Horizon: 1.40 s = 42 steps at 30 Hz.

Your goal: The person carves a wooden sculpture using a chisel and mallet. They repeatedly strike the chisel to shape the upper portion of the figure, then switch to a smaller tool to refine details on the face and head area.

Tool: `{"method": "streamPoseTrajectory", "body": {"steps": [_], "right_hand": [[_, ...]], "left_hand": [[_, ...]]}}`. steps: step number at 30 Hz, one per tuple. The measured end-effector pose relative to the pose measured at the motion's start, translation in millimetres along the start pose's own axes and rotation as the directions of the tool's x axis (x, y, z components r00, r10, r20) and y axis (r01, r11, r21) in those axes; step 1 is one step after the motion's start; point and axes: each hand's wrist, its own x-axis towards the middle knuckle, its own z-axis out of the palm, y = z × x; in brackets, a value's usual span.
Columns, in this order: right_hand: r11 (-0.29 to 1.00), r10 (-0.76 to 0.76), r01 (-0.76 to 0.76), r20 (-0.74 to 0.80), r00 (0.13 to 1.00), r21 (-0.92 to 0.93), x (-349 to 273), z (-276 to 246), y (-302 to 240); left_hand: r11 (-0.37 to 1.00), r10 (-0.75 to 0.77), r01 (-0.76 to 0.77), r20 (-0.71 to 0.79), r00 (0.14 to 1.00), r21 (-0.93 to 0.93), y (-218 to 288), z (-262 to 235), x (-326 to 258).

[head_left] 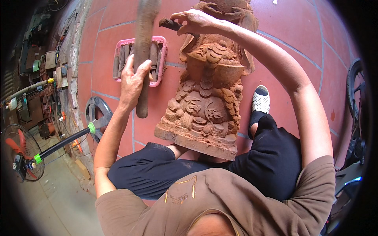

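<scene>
My left hand is wrapped around a long wooden mallet, which stands nearly upright in view, its top end smeared by motion. Farther off, my right hand grips a dark chisel over the upper part of a reddish-brown wood carving. The chisel's lower end runs toward the carving, but I cannot tell whether it touches. Coins, round lumps and a rounded pot-like shape are cut in relief on the carving, with reddish dust and chips lying over it. It lies between my legs.
A pink basket full of long dark tools stands on the red tiled floor, behind my left hand. At left are a standing fan with a round base and cluttered goods. A wheel is at right.
</scene>
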Motion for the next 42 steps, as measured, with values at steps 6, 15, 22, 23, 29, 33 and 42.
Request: {"method": "streamPoseTrajectory", "body": {"steps": [6,15,22,23,29,33,42], "right_hand": [[1.000,0.005,-0.005,-0.005,1.000,0.005,-2,0,-1],[0.998,0.028,-0.026,-0.024,0.999,0.054,-5,-1,5],[0.998,0.038,-0.035,-0.058,0.998,0.051,-11,-4,6],[0.998,0.043,-0.042,-0.033,0.999,0.045,-7,-2,3],[1.000,0.013,-0.014,-0.041,0.999,-0.022,1,-1,9],[0.999,0.030,-0.030,-0.005,1.000,-0.020,6,4,6],[0.998,0.063,-0.064,0.073,0.995,0.012,10,3,4]], "left_hand": [[0.997,0.062,-0.064,-0.049,0.997,-0.047,-3,-2,1],[0.996,-0.019,0.016,-0.035,0.999,-0.085,-4,-10,1],[0.994,0.052,-0.058,-0.068,0.996,-0.094,10,-6,-3],[0.993,0.072,-0.079,-0.083,0.994,-0.093,11,-2,-3],[0.999,-0.004,0.005,0.020,1.000,-0.045,2,3,7],[0.996,-0.002,-0.004,-0.062,0.998,-0.093,-5,-2,5],[0.995,0.018,-0.024,-0.067,0.998,-0.100,-1,6,5]]}}
